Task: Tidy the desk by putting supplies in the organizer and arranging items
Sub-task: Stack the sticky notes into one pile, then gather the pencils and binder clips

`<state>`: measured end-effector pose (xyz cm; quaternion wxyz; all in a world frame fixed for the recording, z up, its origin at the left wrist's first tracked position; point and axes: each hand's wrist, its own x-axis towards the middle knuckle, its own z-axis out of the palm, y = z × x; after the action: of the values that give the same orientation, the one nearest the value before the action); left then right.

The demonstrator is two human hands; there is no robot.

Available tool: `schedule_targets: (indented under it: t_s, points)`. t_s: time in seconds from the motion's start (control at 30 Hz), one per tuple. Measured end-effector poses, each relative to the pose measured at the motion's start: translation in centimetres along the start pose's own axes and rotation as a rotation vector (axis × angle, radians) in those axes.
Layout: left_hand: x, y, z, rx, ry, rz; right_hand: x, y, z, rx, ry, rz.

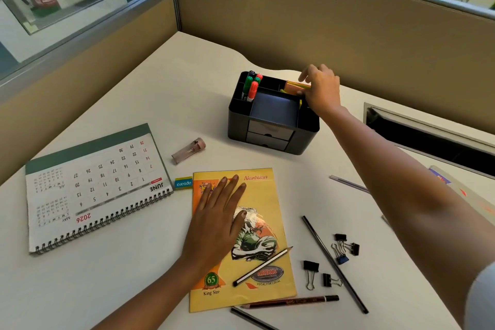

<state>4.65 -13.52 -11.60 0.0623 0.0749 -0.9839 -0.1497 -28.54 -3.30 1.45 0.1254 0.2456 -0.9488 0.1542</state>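
A black desk organizer stands at the back of the desk with several markers upright in its left rear slot. Over its right rear compartment my right hand pinches a small yellow and orange item, which my fingers partly hide. My left hand rests flat, fingers straight, on a yellow notebook. A striped pencil lies across the notebook's lower part. Several binder clips and dark pencils lie to the notebook's right.
A spiral desk calendar lies flat at the left. A pinkish stapler-like tool and a small eraser box sit between calendar and notebook. A cable slot opens at right, cubicle partitions behind.
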Motion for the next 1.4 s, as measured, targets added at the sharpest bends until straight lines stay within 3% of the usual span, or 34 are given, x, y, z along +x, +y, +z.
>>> schedule_targets:
  t_s: [0.2, 0.43, 0.63, 0.83, 0.97, 1.1, 1.4]
  points:
    - [-0.1, 0.0, 0.1, -0.007, 0.019, 0.005, -1.2, -0.5, -0.5, 0.032, 0.134, -0.023]
    - [0.0, -0.1, 0.3, -0.005, 0.033, 0.005, -7.0, -3.3, -1.7, 0.328, 0.311, -0.017]
    - [0.0, -0.1, 0.3, -0.031, 0.050, 0.008, -16.9, -4.5, -0.9, 0.474, 0.247, 0.034]
    - [0.1, 0.1, 0.0, -0.061, 0.068, 0.015, -26.8, -3.5, -0.5, 0.371, 0.176, 0.144]
    - [0.0, 0.0, -0.2, -0.085, 0.073, 0.015, -31.8, -2.3, -0.6, 0.264, 0.128, 0.338]
    - [-0.2, 0.3, -0.4, -0.126, 0.125, 0.021, -34.1, -1.4, -1.0, 0.190, 0.061, 0.432]
    - [-1.4, 1.4, -2.0, -0.468, 0.279, -0.138, -33.9, -1.3, -1.7, 0.073, -0.109, 0.495]
